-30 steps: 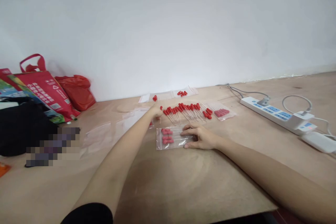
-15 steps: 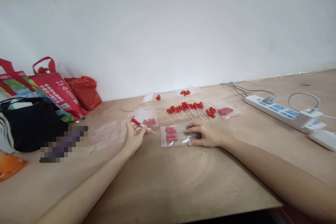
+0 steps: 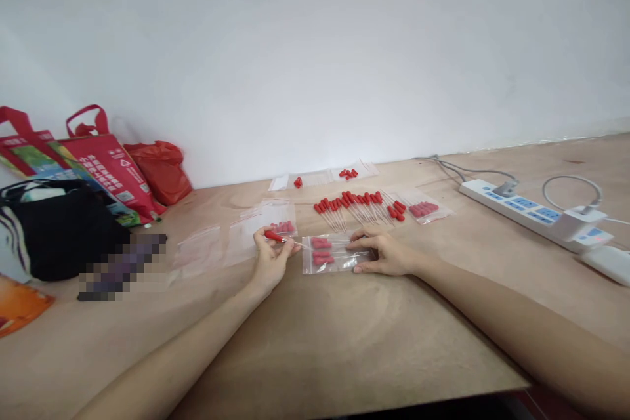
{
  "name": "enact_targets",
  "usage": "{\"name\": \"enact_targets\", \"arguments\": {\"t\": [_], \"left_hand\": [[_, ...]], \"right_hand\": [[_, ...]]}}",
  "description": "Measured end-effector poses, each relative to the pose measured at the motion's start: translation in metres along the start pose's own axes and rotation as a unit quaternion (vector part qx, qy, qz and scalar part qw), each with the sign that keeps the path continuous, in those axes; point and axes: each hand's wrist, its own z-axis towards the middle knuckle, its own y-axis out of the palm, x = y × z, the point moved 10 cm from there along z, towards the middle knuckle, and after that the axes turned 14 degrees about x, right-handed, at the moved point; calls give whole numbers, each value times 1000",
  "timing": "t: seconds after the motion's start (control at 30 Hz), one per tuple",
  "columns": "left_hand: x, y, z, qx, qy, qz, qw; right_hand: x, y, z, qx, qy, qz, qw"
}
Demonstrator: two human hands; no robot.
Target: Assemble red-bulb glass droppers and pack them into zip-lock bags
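My left hand [image 3: 272, 258] is closed on a dropper [image 3: 275, 236] with a red rubber bulb. The dropper's thin clear tip points right, at the left, zip end of a clear zip bag [image 3: 315, 267]. Inside that bag lie several droppers, red bulbs to the left, stems to the right. My right hand [image 3: 381, 251] rests on the bag's right end, thumb and fingers spread apart over the stems. Just beyond is a row of loose droppers [image 3: 352, 202], bulbs away from me. Another bag of droppers [image 3: 424, 209] lies to their right.
Flat clear bags [image 3: 199, 248] lie left of my left hand, and a bag with red bulbs [image 3: 283, 211] is behind it. Loose red bulbs [image 3: 348, 174] sit near the wall. A power strip [image 3: 526, 209] with cables is at right; shopping bags [image 3: 115, 167] stand at left.
My left hand has moved right with the dropper, bringing its tip to the bag's zip end. My right hand stays on the bag.
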Motion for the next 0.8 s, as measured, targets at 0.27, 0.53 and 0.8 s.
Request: {"name": "enact_targets", "arguments": {"t": [0.27,0.53,0.8], "left_hand": [[-10,3,-12,-39,-77,-25,996],[-19,9,-22,-49,-130,10,990],[-12,23,-14,-161,-58,154,973]], "right_hand": [[2,1,0,-2,5,5,1000],[3,2,0,-8,3,5,1000],[4,2,0,-1,-1,-2,1000]]}}
